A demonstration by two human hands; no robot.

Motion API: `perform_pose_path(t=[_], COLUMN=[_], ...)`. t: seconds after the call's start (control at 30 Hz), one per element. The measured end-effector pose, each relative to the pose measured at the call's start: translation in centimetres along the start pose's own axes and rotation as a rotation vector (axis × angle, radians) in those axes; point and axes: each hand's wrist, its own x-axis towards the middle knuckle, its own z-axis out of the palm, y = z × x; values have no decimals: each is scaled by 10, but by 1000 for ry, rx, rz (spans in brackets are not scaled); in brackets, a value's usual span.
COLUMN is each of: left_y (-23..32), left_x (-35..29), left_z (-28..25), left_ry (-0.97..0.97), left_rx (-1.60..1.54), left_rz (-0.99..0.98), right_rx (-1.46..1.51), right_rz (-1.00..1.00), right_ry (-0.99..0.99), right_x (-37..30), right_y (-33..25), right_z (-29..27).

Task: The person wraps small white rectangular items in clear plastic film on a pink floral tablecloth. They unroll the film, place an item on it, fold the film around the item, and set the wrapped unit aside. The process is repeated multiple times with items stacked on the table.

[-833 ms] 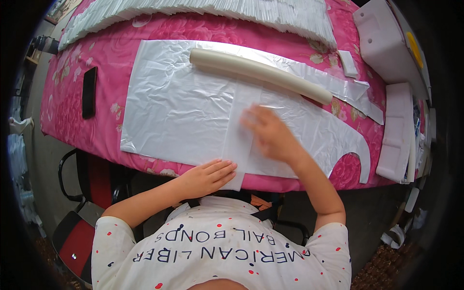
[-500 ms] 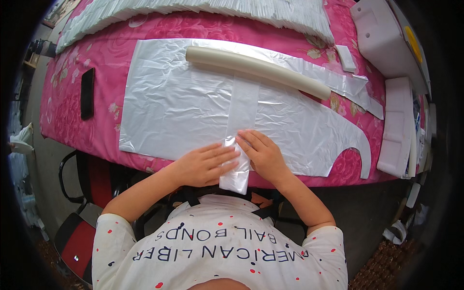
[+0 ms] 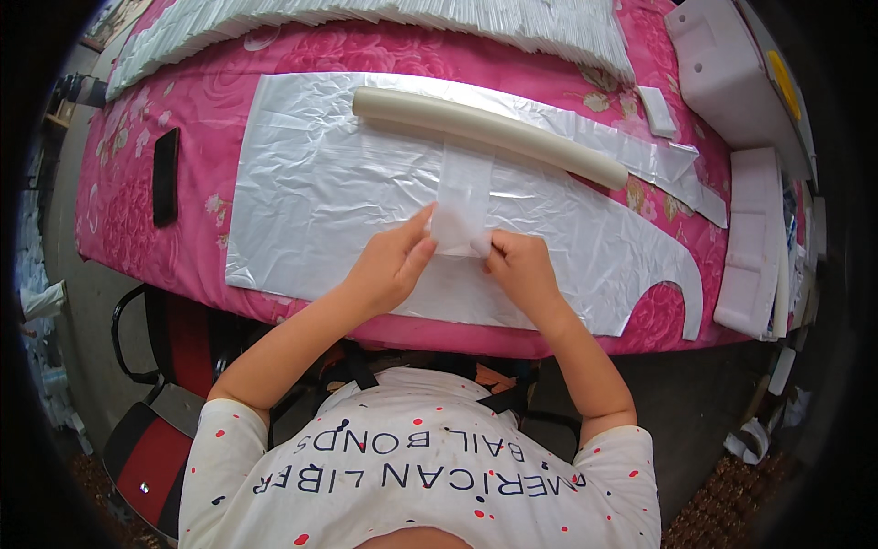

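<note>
Right now I see both hands meeting over a folded strip of thin clear plastic [image 3: 462, 197] in the middle of the table. My left hand [image 3: 389, 265] pinches the strip's lower left corner between thumb and fingers, and my right hand [image 3: 521, 265] grips its lower right corner the same way, so the strip is stretched between them and runs up, away from me, toward a tube. It looks soft, slightly crinkled and see-through, a narrow rectangle.

Under it lies a big sheet of the same glossy, wrinkled plastic [image 3: 320, 183], cut with a curved notch at its right end. A long cream tube [image 3: 489, 135], smooth and round, rests across the sheet's far edge, tilted down to the right; the strip's far end reaches just up to it.

The sheet lies on a pink flowered cloth [image 3: 201, 101]. A flat black bar [image 3: 165, 176] sits on the cloth to the left, apart from the sheet. White foam blocks [image 3: 754, 247] stand at the right edge, and a stack of folded white plastic [image 3: 366, 14] runs along the far side.
</note>
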Motion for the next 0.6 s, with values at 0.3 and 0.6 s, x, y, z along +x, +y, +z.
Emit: perform_pose_path(t=[0.3,0.6], left_y=[4,3], left_x=[4,10], left_z=[30,30], left_ry=[-70,-70], left_rx=[567,613], left_rz=[257,224], right_rx=[232,-509], right_rz=[441,-323], right_ry=[-244,228], right_x=[32,11], right_y=[-7,-9], right_z=[-15,-3])
